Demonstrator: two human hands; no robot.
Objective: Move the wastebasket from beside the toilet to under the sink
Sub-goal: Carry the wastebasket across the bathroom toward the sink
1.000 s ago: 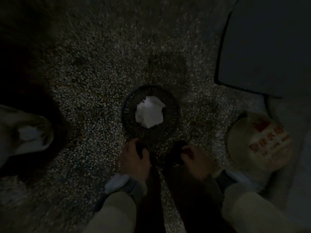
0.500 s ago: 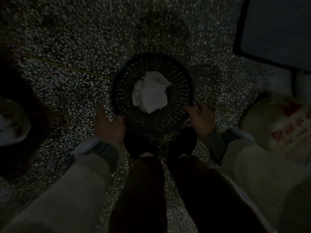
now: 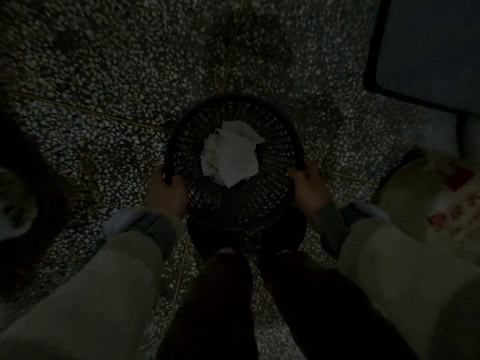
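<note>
A round black mesh wastebasket (image 3: 275,131) stands in front of my feet on the speckled floor, seen from straight above. Crumpled white paper (image 3: 231,155) lies inside it. My left hand (image 3: 166,194) is closed over the rim on the basket's left side. On the opposite side my right hand (image 3: 307,188) grips the rim. The scene is very dim. Whether the basket rests on the floor or is raised I cannot tell.
A dark flat panel with a black edge (image 3: 426,48) fills the upper right. A pale sack with red print (image 3: 436,201) sits at the right. A pale object (image 3: 15,203) lies at the left edge. Terrazzo floor (image 3: 130,61) extends ahead.
Both hands moved from beside my shoes out to the basket's sides and closed on its rim. The basket now looks larger and nearer in the view.
</note>
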